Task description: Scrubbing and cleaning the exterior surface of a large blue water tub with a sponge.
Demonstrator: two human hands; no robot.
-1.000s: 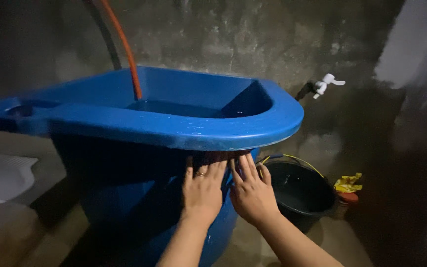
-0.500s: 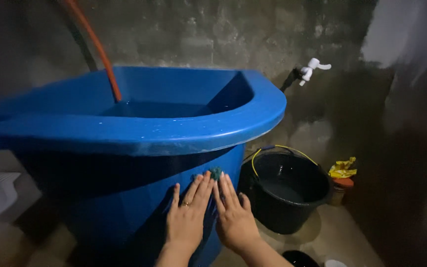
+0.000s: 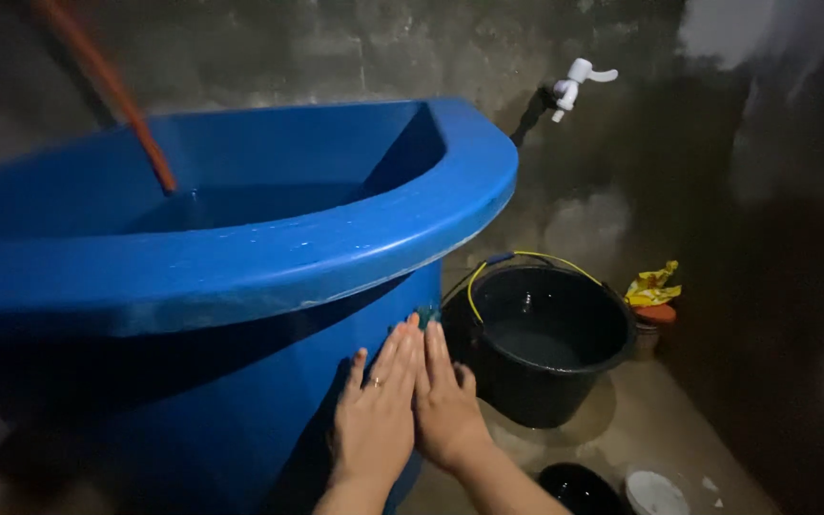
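Hands had slid lower: left hand [image 3: 374, 420] and right hand [image 3: 445, 405] lay flat, fingers straight, side by side on the blue tub [image 3: 240, 257] wall beneath its rim, pressing a small teal scrubber [image 3: 425, 314], near the black bucket [image 3: 545, 334].

The blue tub [image 3: 240, 257] runs off the frame at nine o'clock, its base lost in shadow. The orange hose [image 3: 112, 95] is blurred and cut off at eleven. Something small and teal [image 3: 425, 315] peeks above the fingertips, too hidden to name. Both forearms leave at six o'clock.
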